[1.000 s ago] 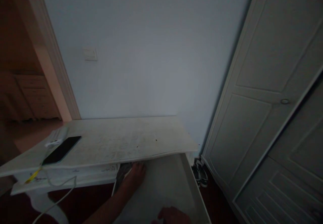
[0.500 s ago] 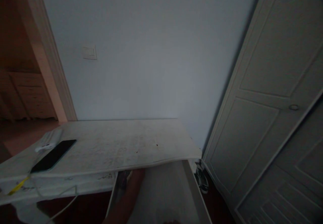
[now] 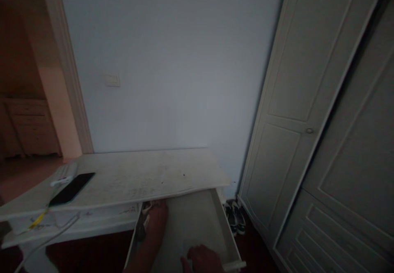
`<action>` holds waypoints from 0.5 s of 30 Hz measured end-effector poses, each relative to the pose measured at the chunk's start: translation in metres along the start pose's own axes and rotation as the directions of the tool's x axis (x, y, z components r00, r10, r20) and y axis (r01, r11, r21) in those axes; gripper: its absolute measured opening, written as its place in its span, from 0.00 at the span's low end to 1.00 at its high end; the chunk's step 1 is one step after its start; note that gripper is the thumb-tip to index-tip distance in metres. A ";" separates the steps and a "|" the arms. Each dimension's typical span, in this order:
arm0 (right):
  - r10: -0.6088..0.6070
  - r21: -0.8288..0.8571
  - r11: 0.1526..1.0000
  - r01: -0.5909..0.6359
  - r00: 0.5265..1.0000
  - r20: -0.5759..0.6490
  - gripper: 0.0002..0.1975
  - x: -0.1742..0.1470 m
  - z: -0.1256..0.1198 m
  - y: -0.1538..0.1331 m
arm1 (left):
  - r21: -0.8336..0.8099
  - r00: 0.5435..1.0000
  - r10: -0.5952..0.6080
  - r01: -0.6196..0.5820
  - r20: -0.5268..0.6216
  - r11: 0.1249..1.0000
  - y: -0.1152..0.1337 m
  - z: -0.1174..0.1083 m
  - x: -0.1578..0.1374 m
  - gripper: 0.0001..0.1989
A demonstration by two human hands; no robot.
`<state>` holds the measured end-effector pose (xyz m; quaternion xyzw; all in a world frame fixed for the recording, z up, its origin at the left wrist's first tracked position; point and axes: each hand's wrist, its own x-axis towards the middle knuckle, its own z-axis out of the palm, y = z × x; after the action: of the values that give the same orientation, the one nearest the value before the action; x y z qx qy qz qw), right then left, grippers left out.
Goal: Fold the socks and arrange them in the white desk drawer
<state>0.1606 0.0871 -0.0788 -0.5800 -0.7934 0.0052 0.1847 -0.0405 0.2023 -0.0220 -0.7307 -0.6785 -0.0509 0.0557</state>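
Note:
A white desk drawer [image 3: 226, 228] is pulled out below the desktop. My left hand [image 3: 157, 207] reaches into its back left corner, just under the desktop edge. Its fingers are mostly hidden in the dark, so their grip does not show. Beside that wrist, along the drawer's left wall, lie a dark object [image 3: 140, 231] and a pale strip [image 3: 146, 221], both too dim to name. My right hand [image 3: 203, 258] is low over the front part of the drawer, fingers curled and thumb to the left. What it holds, if anything, is hard to see.
On the white desktop [image 3: 138, 170] lie a dark phone [image 3: 72, 189] and a white power strip [image 3: 64, 174]. A cable with a yellow tag [image 3: 37, 220] hangs over the front edge. Dark shoes [image 3: 235, 217] stand on the floor by the wardrobe [image 3: 283, 142].
My view has turned a little right. My right hand has come further into view over the drawer front. My left hand remains in the drawer's back left corner.

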 end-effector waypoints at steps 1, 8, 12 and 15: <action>0.000 0.009 1.000 0.000 1.000 0.001 0.09 0.000 -0.006 -0.003 | 0.026 1.000 -0.013 0.013 0.011 1.000 0.000 -0.003 -0.008 0.18; -0.263 0.031 0.965 0.261 0.954 0.143 0.11 0.000 -0.053 0.005 | 0.044 0.996 -0.042 0.038 0.083 0.998 -0.004 -0.018 -0.044 0.18; -0.339 0.078 0.940 0.333 0.937 0.079 0.12 -0.002 -0.059 0.036 | -0.053 0.995 -0.084 0.086 0.055 0.995 -0.008 -0.023 -0.041 0.20; -0.304 0.101 0.949 0.299 0.951 0.045 0.13 -0.005 -0.056 0.046 | -0.175 0.991 -0.128 0.131 0.023 0.976 -0.015 -0.019 -0.033 0.21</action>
<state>0.2203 0.0865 -0.0386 -0.4423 -0.8768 0.0310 0.1863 -0.0582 0.1680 -0.0081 -0.6873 -0.7178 -0.1102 -0.0166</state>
